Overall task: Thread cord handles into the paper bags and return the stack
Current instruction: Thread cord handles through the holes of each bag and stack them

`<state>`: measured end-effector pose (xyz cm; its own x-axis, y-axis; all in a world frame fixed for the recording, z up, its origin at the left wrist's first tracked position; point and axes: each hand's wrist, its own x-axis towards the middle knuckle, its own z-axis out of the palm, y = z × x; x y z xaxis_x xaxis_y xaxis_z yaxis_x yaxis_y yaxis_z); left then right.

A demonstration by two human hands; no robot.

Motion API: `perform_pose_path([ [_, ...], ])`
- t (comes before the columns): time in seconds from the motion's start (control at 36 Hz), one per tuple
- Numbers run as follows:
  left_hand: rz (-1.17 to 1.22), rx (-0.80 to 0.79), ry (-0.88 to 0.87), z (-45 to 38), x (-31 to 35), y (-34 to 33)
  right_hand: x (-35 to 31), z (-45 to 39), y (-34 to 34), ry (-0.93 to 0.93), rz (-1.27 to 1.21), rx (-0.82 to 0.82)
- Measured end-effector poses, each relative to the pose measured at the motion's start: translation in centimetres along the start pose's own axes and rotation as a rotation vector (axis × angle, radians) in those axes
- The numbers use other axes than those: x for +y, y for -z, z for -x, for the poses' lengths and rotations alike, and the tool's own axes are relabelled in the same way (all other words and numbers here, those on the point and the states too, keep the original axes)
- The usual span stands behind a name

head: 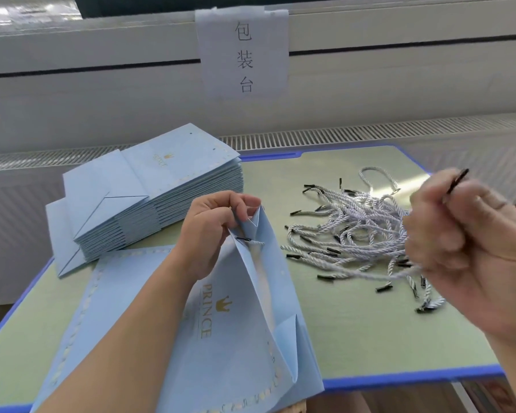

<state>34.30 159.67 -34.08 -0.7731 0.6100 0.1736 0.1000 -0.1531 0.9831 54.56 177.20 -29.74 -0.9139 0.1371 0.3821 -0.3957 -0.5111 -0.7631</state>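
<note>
Fingers of the left hand (212, 231) pinch the top edge of a light blue paper bag (230, 332), spreading its mouth near the corner fold; a cord end with a black tip (242, 239) sits at the punched hole just under those fingertips. The bag lies tilted on the green mat (355, 332), its face printed in gold with a crown and the word "PRINCE". The right hand (471, 248) is raised and curled round a white twisted cord (399, 274) — a black tip (458, 181) sticks up from between its fingers, and the cord trails down toward the pile.

Behind the left hand stands a stack of flat bags (149, 201) of the same blue, the top one carrying a small gold crown and lettering too small to read. Another flat bag (108, 293) lies under the left forearm. A loose heap of cords (355, 228) with black tips spreads over the mat, to the right of the held bag.

On the wall behind hangs a paper sign (242, 52) reading "包装台".
</note>
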Motion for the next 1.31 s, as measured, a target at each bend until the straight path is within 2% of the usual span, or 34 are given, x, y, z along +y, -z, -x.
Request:
perform_pose_path([
  [0.06,0.014,0.003,0.007,0.0,0.0,0.0,1.3,1.0,-0.5,-0.053,0.424,0.163],
  [0.08,0.02,0.005,0.009,0.0,0.1,0.0,2.1,1.4,-0.8,-0.092,0.555,0.179],
  [0.17,0.067,0.012,0.016,0.0,0.2,0.2,4.6,2.4,-1.6,-0.177,0.911,0.073],
  [0.22,0.113,0.017,0.026,-0.1,0.3,0.5,5.7,2.9,-1.6,-0.159,1.116,0.049],
  [0.31,0.15,0.018,0.036,0.0,0.3,0.6,6.6,3.0,-2.4,-0.204,1.228,0.0],
  [0.36,0.158,0.02,0.041,0.0,0.4,0.6,7.0,2.7,-3.0,-0.258,1.204,-0.012],
  [0.5,0.186,0.009,0.049,0.0,0.4,0.6,7.4,2.1,-3.5,-0.236,1.164,0.029],
  [0.61,0.232,-0.006,0.052,0.1,0.7,0.6,7.6,1.9,-4.0,-0.302,0.877,0.087],
  [0.72,0.23,0.01,0.052,0.2,0.9,0.5,8.1,1.8,-4.3,-0.361,0.701,0.093],
  [0.92,0.168,0.001,0.023,0.2,0.7,0.6,8.3,1.7,-4.3,-0.356,0.676,0.071],
  [1.08,-0.061,-0.019,-0.091,0.3,0.5,0.1,7.6,1.4,-4.2,-0.447,0.365,0.165],
  [1.19,-0.211,-0.012,-0.162,0.6,1.0,-0.6,7.5,1.1,-4.2,-0.52,0.343,0.178],
  [1.25,-0.397,-0.017,-0.228,0.8,1.6,-1.4,7.7,1.1,-4.4,-0.554,0.315,0.208],
  [1.31,-0.694,-0.052,-0.372,1.4,2.8,-2.3,7.6,1.0,-4.6,-0.575,0.285,0.239],
])
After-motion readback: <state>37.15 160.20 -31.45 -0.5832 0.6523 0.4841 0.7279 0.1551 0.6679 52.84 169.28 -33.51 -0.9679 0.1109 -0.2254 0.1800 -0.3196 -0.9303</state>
